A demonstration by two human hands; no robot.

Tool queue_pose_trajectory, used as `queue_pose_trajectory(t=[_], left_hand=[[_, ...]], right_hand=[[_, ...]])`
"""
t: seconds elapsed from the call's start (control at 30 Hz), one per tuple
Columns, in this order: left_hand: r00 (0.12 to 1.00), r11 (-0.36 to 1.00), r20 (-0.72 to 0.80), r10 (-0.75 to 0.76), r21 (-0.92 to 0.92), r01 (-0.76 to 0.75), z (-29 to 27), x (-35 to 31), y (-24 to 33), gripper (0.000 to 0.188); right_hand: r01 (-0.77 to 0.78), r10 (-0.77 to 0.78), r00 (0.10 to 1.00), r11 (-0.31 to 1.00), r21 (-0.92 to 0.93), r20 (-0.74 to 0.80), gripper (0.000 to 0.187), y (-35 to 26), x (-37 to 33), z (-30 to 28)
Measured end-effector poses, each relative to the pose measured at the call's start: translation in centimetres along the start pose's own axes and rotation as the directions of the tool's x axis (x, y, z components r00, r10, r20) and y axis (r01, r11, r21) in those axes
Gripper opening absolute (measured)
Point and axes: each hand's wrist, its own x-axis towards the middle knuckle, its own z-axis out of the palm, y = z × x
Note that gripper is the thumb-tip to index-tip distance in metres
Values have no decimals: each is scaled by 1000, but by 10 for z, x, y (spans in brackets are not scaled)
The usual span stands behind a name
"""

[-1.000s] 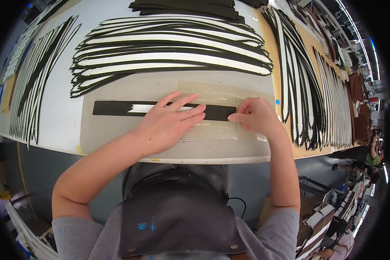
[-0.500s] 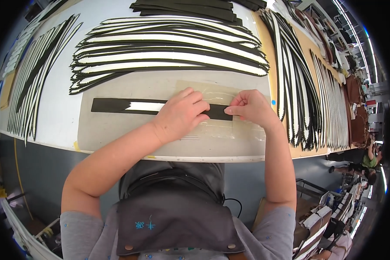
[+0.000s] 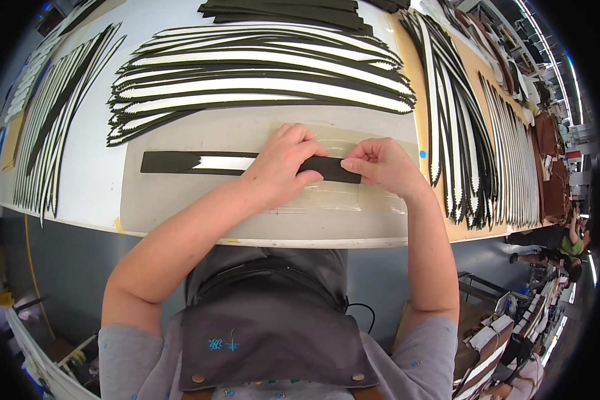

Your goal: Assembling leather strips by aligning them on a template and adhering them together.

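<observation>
A black strip (image 3: pixel 170 163) with a white band along its middle lies crosswise on the grey work board. My left hand (image 3: pixel 283 163) rests over the strip right of the white part, thumb at its near edge and fingers at its far edge, holding it across its width. At the strip's plain black right end, my right hand (image 3: pixel 383 167) is closed, with thumb and fingertips pinching its edge. The palm of my left hand hides the middle of the strip. Under the right end, a yellowish clear sheet (image 3: pixel 333 200) is stuck to the board.
Beyond the board lies a wide pile of black-and-white strips (image 3: pixel 267 83). Plain black strips (image 3: pixel 283 13) are stacked farther back. More strips lie in rows at the left (image 3: pixel 67 120) and right (image 3: pixel 457 127). The table's near edge (image 3: pixel 267 243) runs in front of me.
The thumb and fingers of my left hand have spread apart across the strip, after being bunched together. My right hand has shifted slightly at the right end, still pinching.
</observation>
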Motion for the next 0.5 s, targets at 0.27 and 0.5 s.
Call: queue_pose_trajectory(t=[0.27, 0.5], left_hand=[[994, 995, -38, 102, 2, -102, 6, -5, -11, 35], [967, 889, -15, 254, 398, -227, 11, -12, -2, 29]], right_hand=[[471, -685, 715, 618, -630, -137, 37, 13, -29, 47], [355, -652, 748, 548, -757, -122, 61, 26, -38, 70]])
